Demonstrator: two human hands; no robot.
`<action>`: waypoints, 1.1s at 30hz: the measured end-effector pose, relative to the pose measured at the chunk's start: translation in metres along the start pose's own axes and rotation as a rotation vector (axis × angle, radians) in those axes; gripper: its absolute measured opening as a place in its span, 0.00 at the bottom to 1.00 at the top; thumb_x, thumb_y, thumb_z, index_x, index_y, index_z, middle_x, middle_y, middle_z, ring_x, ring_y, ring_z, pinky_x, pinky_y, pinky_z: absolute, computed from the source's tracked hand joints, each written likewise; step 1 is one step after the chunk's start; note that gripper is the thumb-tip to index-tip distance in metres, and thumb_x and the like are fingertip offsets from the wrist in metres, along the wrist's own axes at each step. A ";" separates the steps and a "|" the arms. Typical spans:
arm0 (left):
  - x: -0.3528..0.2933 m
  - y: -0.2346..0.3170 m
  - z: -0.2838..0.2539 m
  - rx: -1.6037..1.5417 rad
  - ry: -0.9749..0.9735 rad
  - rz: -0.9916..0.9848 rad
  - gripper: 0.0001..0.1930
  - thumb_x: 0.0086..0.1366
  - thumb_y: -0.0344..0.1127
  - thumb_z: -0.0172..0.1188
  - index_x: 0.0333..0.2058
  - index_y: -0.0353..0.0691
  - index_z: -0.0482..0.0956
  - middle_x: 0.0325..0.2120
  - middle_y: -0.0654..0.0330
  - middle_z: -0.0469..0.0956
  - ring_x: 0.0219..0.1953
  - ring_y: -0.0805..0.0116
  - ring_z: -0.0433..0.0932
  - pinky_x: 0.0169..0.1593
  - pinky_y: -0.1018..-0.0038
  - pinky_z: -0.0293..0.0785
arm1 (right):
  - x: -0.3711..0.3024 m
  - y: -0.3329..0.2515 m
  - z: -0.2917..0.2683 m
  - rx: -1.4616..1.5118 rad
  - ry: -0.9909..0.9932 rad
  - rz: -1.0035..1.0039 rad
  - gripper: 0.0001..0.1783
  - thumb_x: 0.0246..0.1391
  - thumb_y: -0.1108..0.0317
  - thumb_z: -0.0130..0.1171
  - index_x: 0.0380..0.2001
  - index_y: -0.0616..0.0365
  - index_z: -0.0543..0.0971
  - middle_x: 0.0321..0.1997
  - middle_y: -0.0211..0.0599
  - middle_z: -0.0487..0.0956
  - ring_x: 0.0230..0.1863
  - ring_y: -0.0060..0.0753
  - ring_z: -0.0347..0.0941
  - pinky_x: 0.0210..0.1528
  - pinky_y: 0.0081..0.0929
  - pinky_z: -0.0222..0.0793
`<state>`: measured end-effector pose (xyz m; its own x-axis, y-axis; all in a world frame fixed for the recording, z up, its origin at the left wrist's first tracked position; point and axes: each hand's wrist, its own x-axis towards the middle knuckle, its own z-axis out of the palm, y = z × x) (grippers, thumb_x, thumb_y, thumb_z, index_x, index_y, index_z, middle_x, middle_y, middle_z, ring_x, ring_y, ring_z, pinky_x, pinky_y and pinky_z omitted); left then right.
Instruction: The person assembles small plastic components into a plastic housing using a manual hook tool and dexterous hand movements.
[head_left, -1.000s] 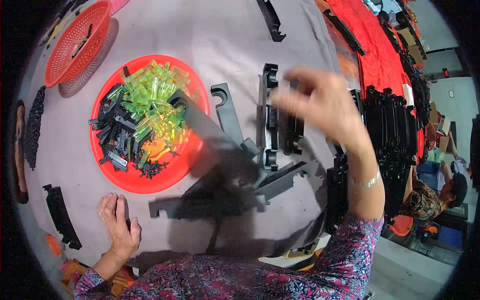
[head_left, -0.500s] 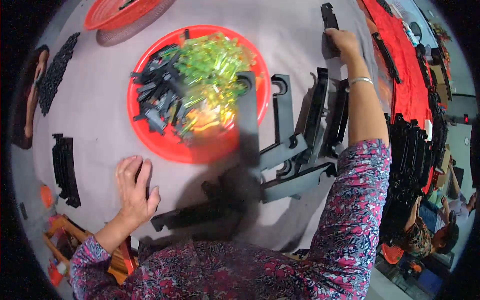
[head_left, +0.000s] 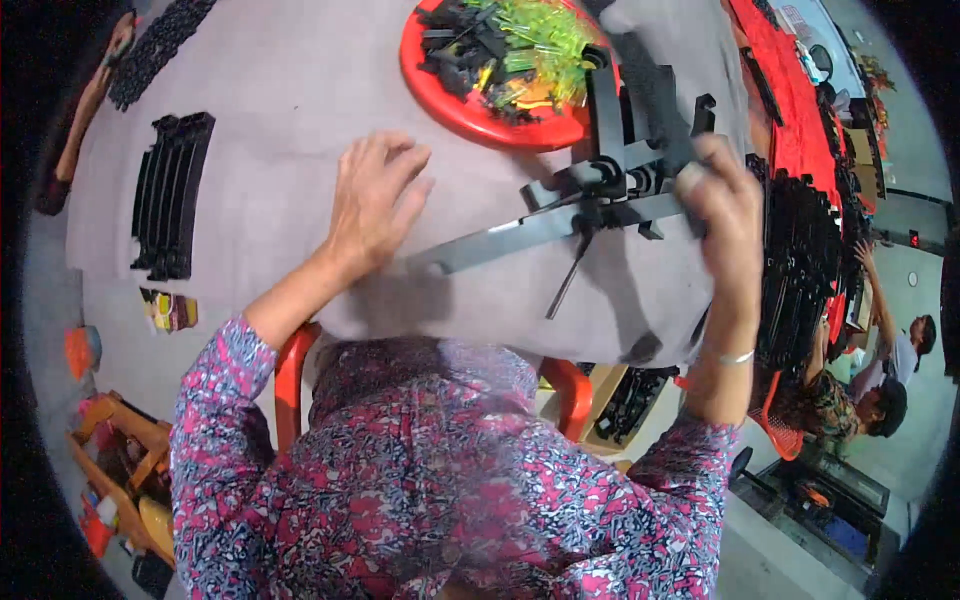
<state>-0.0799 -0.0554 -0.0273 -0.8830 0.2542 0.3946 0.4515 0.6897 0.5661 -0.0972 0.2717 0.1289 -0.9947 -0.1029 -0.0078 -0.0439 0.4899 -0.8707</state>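
Note:
My right hand (head_left: 722, 195), smeared by motion, grips a long black plastic part (head_left: 655, 100) by its near end. Just left of it lies a loose pile of similar long black parts (head_left: 510, 240), crossing one another, with a thin dark rod (head_left: 568, 280) sticking out toward me. My left hand (head_left: 375, 205) hovers over the cloth left of the pile, empty, its fingers loosely bent and apart. Beyond the pile stands a red round basin (head_left: 470, 122). It holds small black pieces (head_left: 450, 60), yellow-green translucent pieces (head_left: 535, 40) and a few orange ones (head_left: 535, 95).
A row of black parts (head_left: 172, 195) lies at the table's left, with a dark heap (head_left: 160, 50) behind it. Black parts are stacked (head_left: 800, 250) at the right, beside a red cloth (head_left: 805, 130). Another person's arm (head_left: 95, 95) rests at the far left; people sit at the right.
My right hand has come back toward me, bringing the long black part from the far right. My left hand has risen off the table's near side. The whole view has shifted.

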 end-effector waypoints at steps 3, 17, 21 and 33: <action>-0.002 -0.002 -0.003 -0.175 0.119 0.011 0.13 0.59 0.33 0.62 0.42 0.37 0.78 0.41 0.56 0.73 0.45 0.56 0.73 0.50 0.62 0.66 | -0.044 0.018 0.045 0.002 -0.192 -0.008 0.18 0.48 0.66 0.65 0.41 0.66 0.77 0.32 0.28 0.75 0.33 0.20 0.69 0.36 0.23 0.68; -0.042 0.036 -0.001 -0.096 -0.127 0.166 0.23 0.51 0.35 0.66 0.47 0.37 0.76 0.37 0.54 0.70 0.43 0.53 0.71 0.46 0.58 0.66 | -0.108 0.071 0.022 0.000 0.321 0.090 0.10 0.57 0.68 0.60 0.39 0.63 0.77 0.30 0.21 0.71 0.31 0.13 0.61 0.32 0.14 0.57; -0.043 0.037 -0.013 -0.131 -0.182 0.119 0.21 0.54 0.35 0.64 0.47 0.36 0.76 0.37 0.53 0.70 0.41 0.50 0.71 0.44 0.58 0.67 | -0.081 0.086 0.020 -0.021 0.556 0.089 0.14 0.61 0.61 0.57 0.37 0.63 0.75 0.29 0.23 0.69 0.30 0.16 0.59 0.31 0.18 0.56; -0.048 0.034 -0.047 -0.823 -0.363 -0.467 0.17 0.61 0.36 0.63 0.45 0.33 0.77 0.31 0.61 0.73 0.28 0.75 0.73 0.33 0.75 0.70 | -0.055 0.043 0.104 -0.310 0.213 -0.441 0.23 0.44 0.63 0.70 0.45 0.60 0.79 0.47 0.44 0.77 0.48 0.46 0.71 0.52 0.41 0.66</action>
<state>-0.0160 -0.0760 0.0072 -0.9176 0.3640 -0.1597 -0.1214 0.1259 0.9846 -0.0345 0.2080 0.0407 -0.8714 -0.1944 0.4504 -0.4524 0.6738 -0.5843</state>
